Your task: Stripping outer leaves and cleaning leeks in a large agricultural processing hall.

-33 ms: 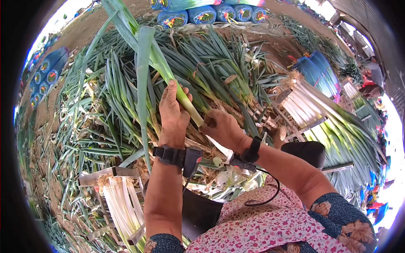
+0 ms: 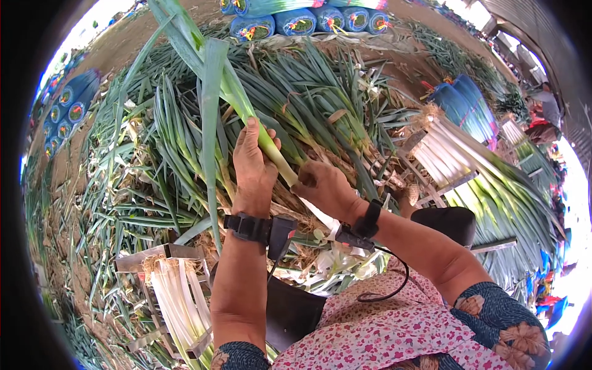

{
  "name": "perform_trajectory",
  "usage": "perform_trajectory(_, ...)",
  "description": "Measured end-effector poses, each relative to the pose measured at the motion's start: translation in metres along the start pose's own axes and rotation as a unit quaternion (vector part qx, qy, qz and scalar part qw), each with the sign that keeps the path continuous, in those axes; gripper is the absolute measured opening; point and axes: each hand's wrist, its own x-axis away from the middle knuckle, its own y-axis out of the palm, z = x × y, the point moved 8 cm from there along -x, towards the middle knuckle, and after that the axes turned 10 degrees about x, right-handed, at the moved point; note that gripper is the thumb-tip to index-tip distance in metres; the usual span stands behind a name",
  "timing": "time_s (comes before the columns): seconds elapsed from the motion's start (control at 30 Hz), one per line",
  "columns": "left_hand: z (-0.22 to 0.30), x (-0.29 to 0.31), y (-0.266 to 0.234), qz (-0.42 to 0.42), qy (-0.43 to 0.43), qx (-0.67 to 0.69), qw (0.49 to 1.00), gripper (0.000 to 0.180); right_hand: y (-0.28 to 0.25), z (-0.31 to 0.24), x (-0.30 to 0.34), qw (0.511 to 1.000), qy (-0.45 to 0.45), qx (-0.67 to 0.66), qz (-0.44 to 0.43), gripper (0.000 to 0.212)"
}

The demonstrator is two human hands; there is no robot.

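A long leek (image 2: 229, 86) slants across the middle, its green leaves toward the upper left and its pale stem toward me. My left hand (image 2: 254, 159) is wrapped round the stem where green turns pale, thumb on top. Lower on the same stem, my right hand (image 2: 327, 188) pinches with bent fingers; what exactly the fingertips grip is partly hidden. Below that hand a white length of stem (image 2: 322, 216) shows. One leaf (image 2: 211, 111) hangs down left of my left hand. Beneath both hands lies a pile of untrimmed leeks (image 2: 296, 105).
Cleaned white leeks (image 2: 179, 296) rest in a rack at lower left. A bigger bundle (image 2: 456, 154) lies in another rack at right. Blue wrapped bundles (image 2: 296, 21) are stacked at the back, with more (image 2: 71, 105) at far left. Leaf scraps (image 2: 111, 179) litter the ground.
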Motion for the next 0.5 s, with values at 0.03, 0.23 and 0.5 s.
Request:
perform_trajectory(0.03,-0.001,0.001,-0.001,0.024,0.004,-0.010,1.000,0.027,0.004,0.002,-0.001,1.000,-0.003,0.005,-0.019,0.020)
perform_trajectory(0.23,0.004,0.003,0.003,0.010,0.028,-0.046,0.998,0.023,0.008,-0.003,0.000,0.999,-0.033,0.005,-0.024,0.016)
perform_trajectory(0.5,0.027,0.002,0.014,0.007,0.108,-0.132,0.985,0.023,0.004,0.013,0.031,0.863,-0.013,-0.505,0.001,0.011)
